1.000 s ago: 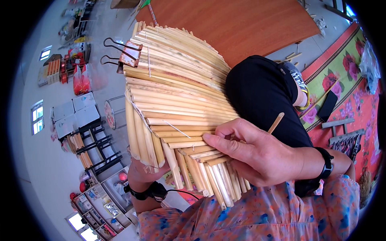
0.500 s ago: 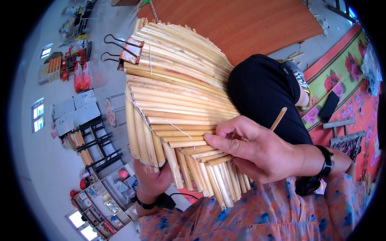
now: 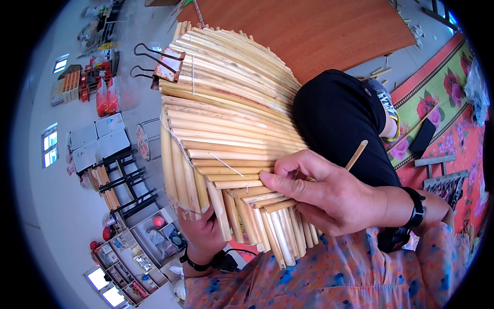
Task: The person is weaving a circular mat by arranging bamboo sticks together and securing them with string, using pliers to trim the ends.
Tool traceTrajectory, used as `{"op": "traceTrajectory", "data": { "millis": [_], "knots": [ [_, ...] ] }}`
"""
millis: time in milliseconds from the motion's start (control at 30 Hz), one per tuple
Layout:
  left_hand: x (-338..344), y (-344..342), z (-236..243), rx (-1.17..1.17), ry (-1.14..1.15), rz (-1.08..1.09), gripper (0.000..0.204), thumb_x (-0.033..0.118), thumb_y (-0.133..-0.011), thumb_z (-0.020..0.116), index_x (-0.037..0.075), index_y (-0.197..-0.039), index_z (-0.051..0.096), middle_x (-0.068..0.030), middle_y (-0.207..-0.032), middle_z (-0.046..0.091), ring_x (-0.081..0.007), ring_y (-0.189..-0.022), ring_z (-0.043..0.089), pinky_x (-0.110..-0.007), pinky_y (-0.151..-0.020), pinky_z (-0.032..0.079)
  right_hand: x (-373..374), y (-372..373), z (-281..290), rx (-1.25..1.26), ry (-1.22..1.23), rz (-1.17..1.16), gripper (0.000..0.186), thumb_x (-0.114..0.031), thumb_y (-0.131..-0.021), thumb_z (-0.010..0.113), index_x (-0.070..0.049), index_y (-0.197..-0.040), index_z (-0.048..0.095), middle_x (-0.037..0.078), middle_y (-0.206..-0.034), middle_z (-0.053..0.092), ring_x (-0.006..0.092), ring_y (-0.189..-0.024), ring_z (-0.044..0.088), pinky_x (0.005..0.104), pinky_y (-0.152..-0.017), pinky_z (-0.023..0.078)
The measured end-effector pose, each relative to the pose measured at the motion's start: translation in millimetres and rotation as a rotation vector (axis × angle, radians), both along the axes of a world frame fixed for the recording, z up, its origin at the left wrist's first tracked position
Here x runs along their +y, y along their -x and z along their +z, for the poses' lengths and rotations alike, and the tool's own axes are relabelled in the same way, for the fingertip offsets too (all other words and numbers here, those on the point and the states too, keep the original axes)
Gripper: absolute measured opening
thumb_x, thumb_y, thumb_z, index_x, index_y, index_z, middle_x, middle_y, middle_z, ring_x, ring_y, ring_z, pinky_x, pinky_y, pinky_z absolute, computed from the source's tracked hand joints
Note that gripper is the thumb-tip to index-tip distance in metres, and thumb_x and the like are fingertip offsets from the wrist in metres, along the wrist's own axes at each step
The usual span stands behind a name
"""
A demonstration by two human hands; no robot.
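A large fan-shaped panel of pale reed sticks (image 3: 231,103), bound with white thread, stands slanted before me, close against my raised knee. Under its lower left corner is my left hand (image 3: 198,229), bearing against the back, with most fingers hidden by the reed ends. My right hand (image 3: 324,193) is closed at the lower right part, thumb and forefinger pinching at the short reed ends where two layers cross. One reed stick (image 3: 356,154) pokes out above this hand; its lower end is hidden. A rusty binder clip (image 3: 169,65) grips the upper left edge.
A reddish-brown board (image 3: 309,31) lies beyond the panel. My leg in black trousers (image 3: 339,118) is at the right. Behind it spreads a flowered mat (image 3: 432,108) with a dark phone-like slab (image 3: 423,138). Shelves (image 3: 139,262) and a round stool (image 3: 143,141) stand at left.
My left hand and wrist have shifted slightly right beneath the panel. My right thumb has barely moved; the panel stays nearly still.
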State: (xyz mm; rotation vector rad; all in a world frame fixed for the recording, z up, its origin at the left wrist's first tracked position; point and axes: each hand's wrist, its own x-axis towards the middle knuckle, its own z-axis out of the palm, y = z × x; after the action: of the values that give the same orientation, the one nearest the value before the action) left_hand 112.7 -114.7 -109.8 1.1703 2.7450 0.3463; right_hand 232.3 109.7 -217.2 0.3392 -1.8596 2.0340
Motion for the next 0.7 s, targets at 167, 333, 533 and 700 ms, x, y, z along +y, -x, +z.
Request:
{"op": "traceTrajectory", "data": {
  "millis": [167,333,533,700],
  "knots": [
    [1.1,-0.1,1.7,0.021,0.056,-0.042,0.036,0.026,-0.081,0.07,0.009,-0.113,0.071,-0.0128,-0.124,0.065,-0.0385,-0.115,0.059,-0.051,-0.102,0.041,-0.6,0.6,1.7,0.001,-0.027,0.015,0.068,0.013,-0.074,0.058,0.003,-0.14,0.047,0.016,-0.113,0.049,0.0313,-0.1,0.056,0.0335,-0.086,0.049],
    [6.9,-0.1,-0.8,0.011,-0.002,-0.03,0.039,0.029,-0.081,0.071,0.01,-0.114,0.071,-0.0125,-0.126,0.063,-0.0389,-0.118,0.057,-0.053,-0.103,0.038,0.4,-0.2,1.9,-0.015,-0.078,0.02,0.07,0.011,-0.074,0.059,0.002,-0.142,0.044,0.017,-0.115,0.048,0.032,-0.101,0.055,0.034,-0.086,0.049],
    [-10.2,15.3,-6.4,-0.069,-0.031,-0.108,0.041,0.029,-0.083,0.07,0.011,-0.119,0.068,-0.0116,-0.13,0.061,-0.0378,-0.12,0.056,-0.055,-0.105,0.035,2.1,-1.0,1.6,-0.011,-0.062,0.028,0.069,0.01,-0.076,0.058,0.003,-0.142,0.043,0.018,-0.117,0.049,0.0328,-0.102,0.056,0.0346,-0.085,0.05],
    [-22.3,22.4,-3.9,0.088,0.082,-0.233,0.047,0.022,-0.082,0.072,0.01,-0.126,0.062,-0.0121,-0.13,0.06,-0.0375,-0.117,0.058,-0.049,-0.102,0.04,1.5,0.1,6.9,-0.001,-0.071,0.041,0.065,0.009,-0.078,0.058,0.004,-0.142,0.043,0.019,-0.118,0.049,0.0337,-0.101,0.056,0.036,-0.085,0.049]
  ]
}}
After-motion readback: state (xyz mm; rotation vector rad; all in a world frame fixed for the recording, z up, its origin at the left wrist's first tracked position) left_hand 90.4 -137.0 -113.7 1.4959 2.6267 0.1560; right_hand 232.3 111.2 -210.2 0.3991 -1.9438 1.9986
